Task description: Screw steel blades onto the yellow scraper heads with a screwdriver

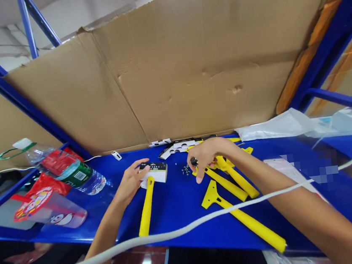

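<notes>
I've the left hand (130, 183) closed on a white cardboard box (157, 173), right hand (206, 156) pinching a small black part (193, 161); a fumble could scatter the tiny metal screws (186, 170)

The packet (157, 173) I hold is glossy card, the scrapers (250, 223) smooth yellow plastic; the shelf (178, 208) is shiny blue-painted metal, the cardboard (187, 63) behind matt and creased.
</notes>
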`<state>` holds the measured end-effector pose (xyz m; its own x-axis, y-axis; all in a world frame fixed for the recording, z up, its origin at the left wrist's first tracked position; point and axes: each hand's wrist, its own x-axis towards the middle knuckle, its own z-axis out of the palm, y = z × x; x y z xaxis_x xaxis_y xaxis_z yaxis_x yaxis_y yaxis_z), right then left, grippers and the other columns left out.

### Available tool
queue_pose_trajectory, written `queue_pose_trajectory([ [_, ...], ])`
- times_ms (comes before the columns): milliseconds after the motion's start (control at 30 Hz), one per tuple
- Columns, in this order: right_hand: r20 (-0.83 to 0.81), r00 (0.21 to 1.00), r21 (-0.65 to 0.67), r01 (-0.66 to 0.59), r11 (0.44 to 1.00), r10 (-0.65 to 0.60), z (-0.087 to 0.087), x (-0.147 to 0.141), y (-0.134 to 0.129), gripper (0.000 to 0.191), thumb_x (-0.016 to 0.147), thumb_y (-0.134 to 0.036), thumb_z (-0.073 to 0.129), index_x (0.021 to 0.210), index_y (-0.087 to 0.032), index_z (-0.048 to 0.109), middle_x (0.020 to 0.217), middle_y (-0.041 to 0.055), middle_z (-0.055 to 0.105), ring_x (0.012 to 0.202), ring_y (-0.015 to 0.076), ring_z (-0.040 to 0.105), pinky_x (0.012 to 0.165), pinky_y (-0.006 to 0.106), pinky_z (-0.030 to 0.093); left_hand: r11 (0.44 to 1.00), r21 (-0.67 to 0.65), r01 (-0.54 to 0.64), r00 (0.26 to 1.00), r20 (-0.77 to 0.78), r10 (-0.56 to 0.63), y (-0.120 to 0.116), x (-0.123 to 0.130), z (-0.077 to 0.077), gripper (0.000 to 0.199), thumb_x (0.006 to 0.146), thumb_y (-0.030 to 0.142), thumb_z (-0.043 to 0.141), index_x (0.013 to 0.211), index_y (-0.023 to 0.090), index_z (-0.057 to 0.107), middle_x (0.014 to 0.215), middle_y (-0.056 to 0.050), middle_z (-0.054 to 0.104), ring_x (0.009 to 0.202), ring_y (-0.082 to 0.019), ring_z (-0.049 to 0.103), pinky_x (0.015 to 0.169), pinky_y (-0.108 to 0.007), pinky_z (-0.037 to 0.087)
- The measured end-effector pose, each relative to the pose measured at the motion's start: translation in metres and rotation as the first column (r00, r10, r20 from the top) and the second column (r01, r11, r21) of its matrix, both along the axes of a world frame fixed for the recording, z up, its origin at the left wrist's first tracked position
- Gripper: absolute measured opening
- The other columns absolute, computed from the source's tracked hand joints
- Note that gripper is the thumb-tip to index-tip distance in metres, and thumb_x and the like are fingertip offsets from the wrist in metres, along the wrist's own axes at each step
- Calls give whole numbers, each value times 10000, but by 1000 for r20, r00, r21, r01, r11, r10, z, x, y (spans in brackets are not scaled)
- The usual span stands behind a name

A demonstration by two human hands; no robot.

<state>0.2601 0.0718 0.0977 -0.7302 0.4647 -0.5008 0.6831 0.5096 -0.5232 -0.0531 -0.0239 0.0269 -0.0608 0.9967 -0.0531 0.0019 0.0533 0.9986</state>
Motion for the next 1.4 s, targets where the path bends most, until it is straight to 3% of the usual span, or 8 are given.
queue_pose_trajectory([
  [167,137,978,-88,-149,985,160,-25,-42,-30,562,221,-485,1060,594,-209,742,499,-44,610,451,134,527,473,267,349,992,38,123,931,-349,-102,-13,-18,-15,627,841,554,870,1324,183,722,1057,-93,804,939,-249,755,832,-335,577],
  [367,242,942,37,-250,968,234,-46,-66,-51,552,276,-395,1061,359,-212,547,387,-55,518,359,95,422,436,261,285,977,145,156,815,-578,-45,3,-39,-30,635,891,622,771,1370,208,723,1340,-145,761,1250,-342,693,1069,-451,535],
  [533,180,967,28,-187,982,179,-42,-56,-36,528,306,-389,1061,395,-205,574,402,-48,536,377,104,439,459,274,298,965,220,142,704,-708,58,17,-54,-41,638,981,611,636,1459,188,644,1489,-168,671,1377,-339,614,1191,-473,436],
  [733,173,984,-14,-44,999,46,-42,-43,-25,498,385,-494,1034,429,-210,627,415,-36,546,373,111,453,451,275,309,945,288,152,593,-791,146,26,-70,-43,545,975,536,638,1378,171,677,1275,-168,690,1237,-358,620,1183,-556,422],
  [933,-2,995,-60,97,993,-97,-43,-44,-26,512,431,-605,993,483,-217,662,391,-56,503,367,125,452,458,289,318,883,425,198,521,-809,273,2,-38,-28,405,1015,432,638,1363,232,685,1391,-154,658,1378,-371,556,1246,-595,349],
  [1067,67,990,-14,-121,993,121,-21,-29,-21,359,545,-448,988,576,-208,722,485,-39,583,456,126,499,509,285,335,865,448,226,661,-722,202,-35,18,-16,360,1011,416,693,1347,288,714,1364,-106,717,1344,-334,618,1207,-535,430],
  [1200,-147,978,105,-133,986,147,9,-6,-17,276,730,-455,892,763,-197,799,687,5,723,603,148,578,576,289,363,938,312,150,881,-473,17,-61,70,-18,458,1009,423,720,1443,287,664,1383,-123,732,1302,-320,675,1178,-530,473],
  [1400,-441,898,326,152,933,8,38,18,-15,211,852,-408,789,903,-206,827,822,35,791,707,177,631,653,306,414,939,143,314,947,19,-320,-53,118,-20,624,930,440,831,1468,247,580,1292,-146,760,1203,-315,749,1031,-450,589],
])
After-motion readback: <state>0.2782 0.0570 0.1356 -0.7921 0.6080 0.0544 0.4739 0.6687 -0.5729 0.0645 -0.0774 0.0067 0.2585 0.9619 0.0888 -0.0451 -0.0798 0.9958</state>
